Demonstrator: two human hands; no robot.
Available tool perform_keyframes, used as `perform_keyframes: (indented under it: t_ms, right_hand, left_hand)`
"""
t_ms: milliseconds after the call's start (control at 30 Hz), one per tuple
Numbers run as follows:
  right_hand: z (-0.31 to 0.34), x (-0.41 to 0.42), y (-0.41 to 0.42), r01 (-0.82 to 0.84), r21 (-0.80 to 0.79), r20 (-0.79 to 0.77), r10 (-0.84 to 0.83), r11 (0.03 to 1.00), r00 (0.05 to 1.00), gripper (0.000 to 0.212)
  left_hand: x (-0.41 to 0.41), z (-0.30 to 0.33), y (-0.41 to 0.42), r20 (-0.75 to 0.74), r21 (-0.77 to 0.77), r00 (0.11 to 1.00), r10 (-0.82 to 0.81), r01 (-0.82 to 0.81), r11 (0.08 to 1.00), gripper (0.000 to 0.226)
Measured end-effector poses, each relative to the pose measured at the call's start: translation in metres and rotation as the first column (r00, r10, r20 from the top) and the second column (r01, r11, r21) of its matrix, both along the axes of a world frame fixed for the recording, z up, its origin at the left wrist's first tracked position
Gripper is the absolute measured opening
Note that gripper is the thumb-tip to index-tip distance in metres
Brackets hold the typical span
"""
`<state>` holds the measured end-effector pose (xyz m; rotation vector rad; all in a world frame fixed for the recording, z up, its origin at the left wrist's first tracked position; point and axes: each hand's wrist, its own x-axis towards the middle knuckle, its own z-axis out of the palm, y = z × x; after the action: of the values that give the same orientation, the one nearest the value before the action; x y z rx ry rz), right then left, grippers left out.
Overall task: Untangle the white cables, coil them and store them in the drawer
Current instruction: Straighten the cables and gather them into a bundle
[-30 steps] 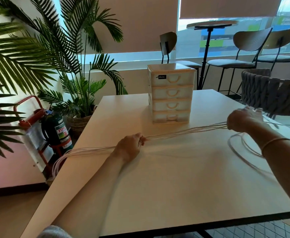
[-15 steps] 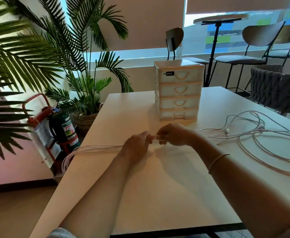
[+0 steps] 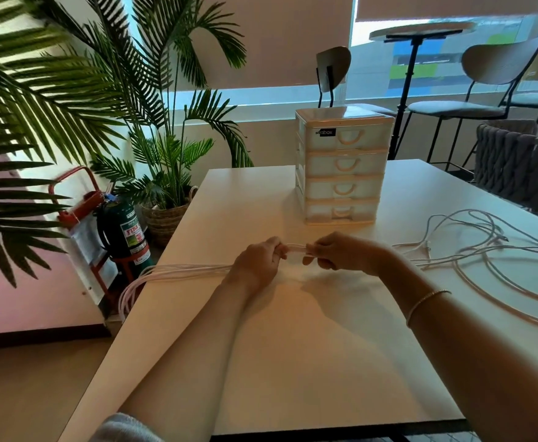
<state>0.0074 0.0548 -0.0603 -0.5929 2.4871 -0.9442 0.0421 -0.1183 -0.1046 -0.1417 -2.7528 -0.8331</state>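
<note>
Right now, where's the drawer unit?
Head view: the drawer unit stands upright on the white table toward its far edge, beyond both hands, with the loose cable loops to its near right.

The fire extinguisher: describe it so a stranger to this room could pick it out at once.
Start at the white table and look off its left edge to the floor by the wall. There, between a red metal stand and the basket-potted palm, stands the fire extinguisher. It is the only dark green cylinder, with a red and white label.
</note>
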Motion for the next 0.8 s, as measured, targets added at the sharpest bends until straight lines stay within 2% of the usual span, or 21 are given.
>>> perform_keyframes:
  t_ms: [100, 233, 333, 433, 500, 567, 700, 800]
  right_hand:
    - [-0.007, 0.000, 0.000, 0.033, -0.043, -0.148, -0.039, 0.999, 0.988, 0.031]
    - [-0.014, -0.007, -0.003, 0.106, -0.147, -0.369, -0.154, 0.984, 0.917, 0.023]
    - [-0.015, -0.006, 0.001, 0.081, -0.191, -0.313, -0.139, 0.978, 0.939, 0.019]
    - [-0.013, -0.002, 0.005, -0.036, 0.016, -0.235, 0.039, 0.999, 0.971, 0.019]
    - [-0.010, -0.001, 0.008, -0.085, 0.095, -0.189, 0.102, 0.992, 0.977, 0.020]
    - [-0.008, -0.004, 0.007, -0.051, 0.082, -0.200, 0.066, 0.995, 0.978, 0.020]
    - [-0.010, -0.009, 0.000, 0.087, -0.073, -0.291, -0.105, 0.994, 0.951, 0.020]
    - [-0.008, -0.001, -0.001, -0.045, 0.085, -0.239, 0.064, 0.995, 0.969, 0.021]
  left_hand:
    - [-0.001, 0.001, 0.000, 0.037, 0.008, 0.999, -0.035, 0.034, 0.999, 0.020]
    - [0.004, 0.003, 0.005, 0.097, -0.009, 0.989, -0.108, 0.109, 0.994, 0.020]
    - [0.004, 0.002, 0.005, 0.086, -0.040, 0.994, -0.074, 0.077, 0.996, 0.020]
    - [-0.002, -0.001, 0.001, 0.074, -0.030, 0.997, -0.027, 0.029, 0.999, 0.017]
    - [-0.002, -0.001, 0.002, 0.076, -0.025, 0.997, -0.021, 0.023, 0.999, 0.016]
    - [-0.002, 0.001, 0.004, 0.063, -0.021, 0.997, -0.033, 0.035, 0.999, 0.017]
    - [0.000, 0.001, 0.001, 0.078, -0.001, 0.993, -0.087, 0.088, 0.996, 0.018]
    - [-0.004, -0.003, -0.004, 0.057, 0.036, 0.997, -0.042, 0.040, 0.999, 0.017]
